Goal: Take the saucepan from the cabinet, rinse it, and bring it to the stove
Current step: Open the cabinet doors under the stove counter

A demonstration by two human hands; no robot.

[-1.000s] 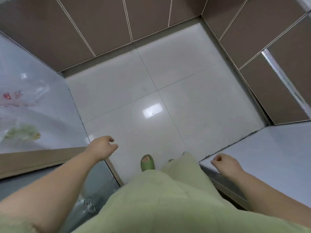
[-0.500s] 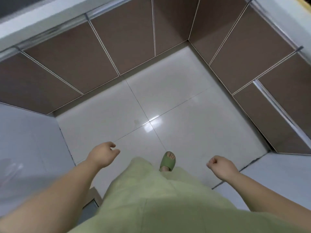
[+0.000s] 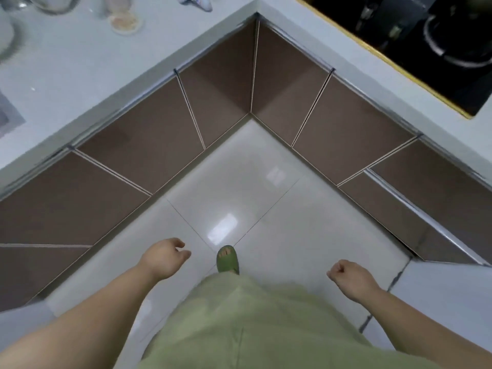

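Both hands hang empty in front of the body. The left hand (image 3: 163, 258) is loosely open, fingers curled a little and thumb apart, with nothing in it. The right hand (image 3: 350, 276) is drawn into a loose fist, and nothing shows inside it either. Between the two hands, slightly ahead, a foot in a green slipper (image 3: 227, 259) stands on the glossy tiled floor (image 3: 266, 198).

The saucepan is not visible anywhere; judging by the task, it sits behind one of the brown cabinet doors (image 3: 138, 155), all of which are closed. These doors run in an L ahead of both hands, one row beyond the left hand and one beyond the right, meeting in a corner straight ahead. Above them lies the pale table (image 3: 80, 70), which carries some blurred containers far beyond the left hand and what may be a sink edge (image 3: 8, 115) at the frame's border. The black stove (image 3: 426, 43) sits in the table far ahead of the right hand.

The step in hand looks like the very first: approaching the cabinets, with nothing yet opened or picked up. The next move probably calls for bending or crouching, reaching one hand to a door's edge and pulling it open. No handles are visible, so the fingers would likely need to hook the door's top or side lip. Which door hides the pan cannot be told.
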